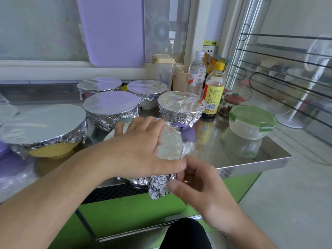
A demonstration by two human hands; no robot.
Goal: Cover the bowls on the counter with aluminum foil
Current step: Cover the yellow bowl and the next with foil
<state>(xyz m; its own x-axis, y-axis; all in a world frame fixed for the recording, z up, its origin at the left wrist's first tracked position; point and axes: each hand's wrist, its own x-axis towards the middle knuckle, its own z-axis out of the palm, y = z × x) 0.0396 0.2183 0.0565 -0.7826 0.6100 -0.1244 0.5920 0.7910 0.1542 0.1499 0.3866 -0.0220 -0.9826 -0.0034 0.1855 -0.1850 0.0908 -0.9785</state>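
Note:
A foil-covered bowl (169,143) stands at the counter's front edge. My left hand (138,146) lies flat across its foil top, fingers straight, pressing it down. My right hand (195,182) pinches the crumpled foil flap (159,186) hanging at the bowl's near rim. Behind it stand several bowls wrapped in foil: a large yellow one (45,126) at the left, one (111,106) in the middle, one (181,106) on a purple base, and two at the back (99,85) (147,88).
A clear container with a green lid (252,121) sits at the right on the steel counter (269,155). Bottles (214,90) (196,72) and jars stand at the back right. A purple board (112,29) leans on the window. A white fan stands beyond the glass.

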